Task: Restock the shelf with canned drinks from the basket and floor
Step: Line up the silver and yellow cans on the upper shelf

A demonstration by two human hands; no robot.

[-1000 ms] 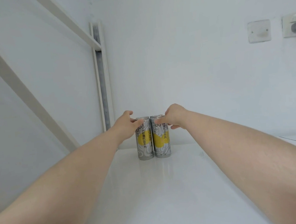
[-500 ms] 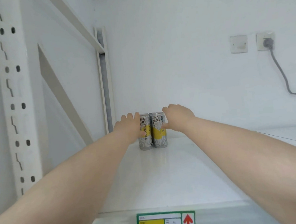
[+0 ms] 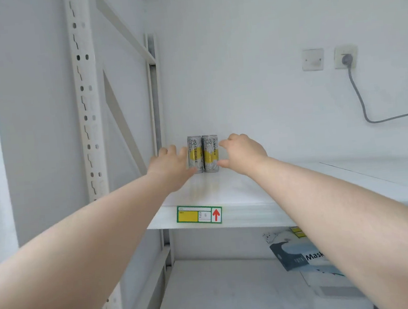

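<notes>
Two slim silver-and-yellow cans stand upright and touching at the back left of the white shelf board (image 3: 263,191): the left can (image 3: 195,154) and the right can (image 3: 210,153). My left hand (image 3: 171,165) is beside the left can with fingers straight and spread, its thumb by the can's base. My right hand (image 3: 241,153) is just right of the right can, its fingers loosely curved in a wide C and its thumb tip near the can's lower side. Neither hand wraps a can. No basket or floor cans are in view.
A green-framed price label (image 3: 199,214) sits on the shelf's front edge. A perforated white upright (image 3: 89,115) stands at the left. On the lower shelf lies a box of masks (image 3: 299,252). A wall socket with a grey cable (image 3: 345,57) is at the right.
My hands have loosened from the two cans and drawn back a little. The view has pulled away, bringing the shelf edge and lower shelf into sight. The cans stayed in place.
</notes>
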